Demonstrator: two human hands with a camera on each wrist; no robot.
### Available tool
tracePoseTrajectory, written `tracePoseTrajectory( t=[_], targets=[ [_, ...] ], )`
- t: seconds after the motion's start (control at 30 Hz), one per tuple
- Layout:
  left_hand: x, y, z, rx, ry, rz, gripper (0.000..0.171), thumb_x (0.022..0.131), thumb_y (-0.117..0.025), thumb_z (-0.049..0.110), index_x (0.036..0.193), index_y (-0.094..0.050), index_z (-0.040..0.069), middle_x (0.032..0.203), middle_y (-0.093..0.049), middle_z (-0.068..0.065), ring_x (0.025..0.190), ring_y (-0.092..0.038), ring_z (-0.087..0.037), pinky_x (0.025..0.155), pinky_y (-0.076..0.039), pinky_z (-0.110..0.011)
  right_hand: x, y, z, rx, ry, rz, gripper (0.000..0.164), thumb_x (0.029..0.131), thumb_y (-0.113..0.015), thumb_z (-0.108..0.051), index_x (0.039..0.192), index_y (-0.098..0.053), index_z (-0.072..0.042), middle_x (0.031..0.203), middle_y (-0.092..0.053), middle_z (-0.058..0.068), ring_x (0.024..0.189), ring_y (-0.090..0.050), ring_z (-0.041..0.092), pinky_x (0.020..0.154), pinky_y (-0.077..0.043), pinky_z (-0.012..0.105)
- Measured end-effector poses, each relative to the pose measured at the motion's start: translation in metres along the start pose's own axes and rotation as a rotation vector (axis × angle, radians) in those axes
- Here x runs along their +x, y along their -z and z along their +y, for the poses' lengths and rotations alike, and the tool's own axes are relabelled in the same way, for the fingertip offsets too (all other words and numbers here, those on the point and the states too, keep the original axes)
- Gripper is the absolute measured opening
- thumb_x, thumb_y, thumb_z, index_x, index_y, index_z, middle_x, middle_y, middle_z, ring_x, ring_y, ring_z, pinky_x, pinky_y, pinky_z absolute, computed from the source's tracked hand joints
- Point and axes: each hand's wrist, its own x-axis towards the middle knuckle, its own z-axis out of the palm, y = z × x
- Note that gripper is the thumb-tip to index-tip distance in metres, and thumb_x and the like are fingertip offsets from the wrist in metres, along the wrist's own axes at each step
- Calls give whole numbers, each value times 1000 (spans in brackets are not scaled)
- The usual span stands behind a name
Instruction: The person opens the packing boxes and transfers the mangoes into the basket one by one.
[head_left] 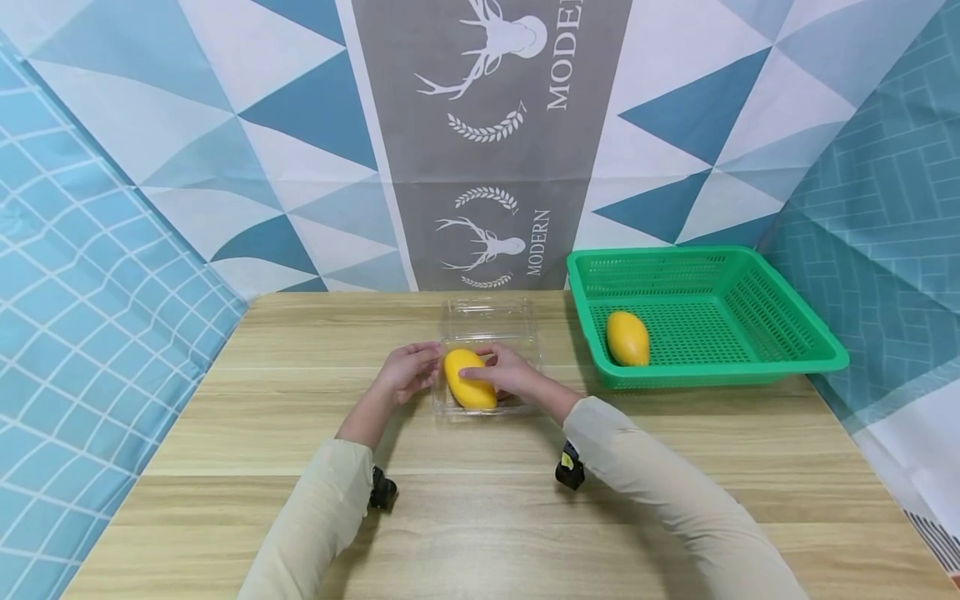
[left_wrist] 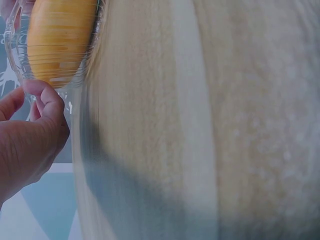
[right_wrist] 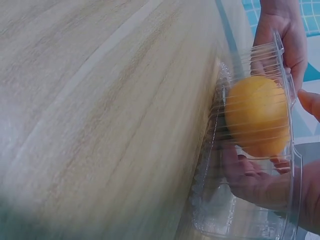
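Note:
A clear plastic clamshell box [head_left: 531, 348] sits on the table with its lid folded back toward the wall. Inside its left part is a yellow mango [head_left: 469, 387]. My right hand [head_left: 516, 373] reaches into the box and grips the mango from the right, thumb across its top. In the right wrist view, those fingers [right_wrist: 245, 175] show through the ribbed clear wall, low beside the fruit. My left hand [head_left: 411, 372] is at the box's left side; in the left wrist view its thumb and forefinger pinch the rim near the mango's end.
A green plastic basket [head_left: 750, 368] stands at the back right of the wooden table [head_left: 480, 517], holding another mango [head_left: 627, 339] near its left wall. Behind the table hangs a patterned cloth [head_left: 480, 158]. Dark wrist cameras hang below both sleeves.

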Motion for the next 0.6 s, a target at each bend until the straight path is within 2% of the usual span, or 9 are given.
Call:
tracePoseTrajectory(
  t=[0.3,0.6],
  targets=[
    [0,-1,0,3,4,10,42,92,-57,14,130,-46,0,91,-56,-1,77,-55,-9,65,-52,-16,2,-4,2,22,4,6,74,78,-74,-36,137,-38,-8,122,-51,17,92,-57,22,64,-52,25],
    [-1,0,1,-7,4,7,43,92,-58,14,130,-46,-1,90,-56,-1,75,-55,-9,65,-52,-16,5,-7,3,56,-2,8,77,77,-76,-32,137,-36,-7,123,-52,17,94,-59,23,68,-55,27]
  ],
)
